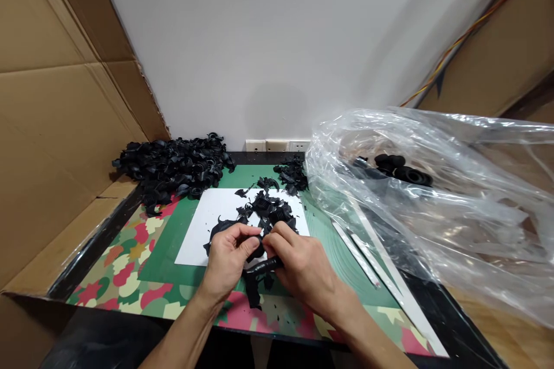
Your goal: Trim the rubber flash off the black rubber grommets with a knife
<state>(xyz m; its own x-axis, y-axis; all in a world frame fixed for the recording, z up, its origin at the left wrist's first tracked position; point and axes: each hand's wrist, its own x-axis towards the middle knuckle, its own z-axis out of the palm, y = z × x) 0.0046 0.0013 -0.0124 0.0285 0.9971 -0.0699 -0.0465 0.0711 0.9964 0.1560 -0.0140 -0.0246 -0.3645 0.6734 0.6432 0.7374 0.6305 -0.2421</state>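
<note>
Above the white sheet (pixel 193 236), my left hand (pixel 227 259) pinches a small black rubber piece (pixel 258 249) between thumb and fingers. My right hand (pixel 298 256) is closed against the piece's other side, its fingertips meeting my left hand's. A black, shiny, rod-like thing (pixel 264 266) sticks out from under my right hand's curled fingers toward the left; its kind is unclear. Torn black rubber scraps (pixel 268 207) lie on the sheet just beyond my hands. A larger dark scrap (pixel 223 228) lies behind my left hand, and another (pixel 252 291) below the fingers.
A big heap of black scraps (pixel 177 167) stands at the back left, a smaller heap (pixel 292 174) at the back. At right, a clear plastic bag (pixel 346 127) holds black round parts (pixel 402 170). Long white strips (pixel 357 253) lie on the green mat (pixel 333 282). Cardboard (pixel 64 127) walls the left.
</note>
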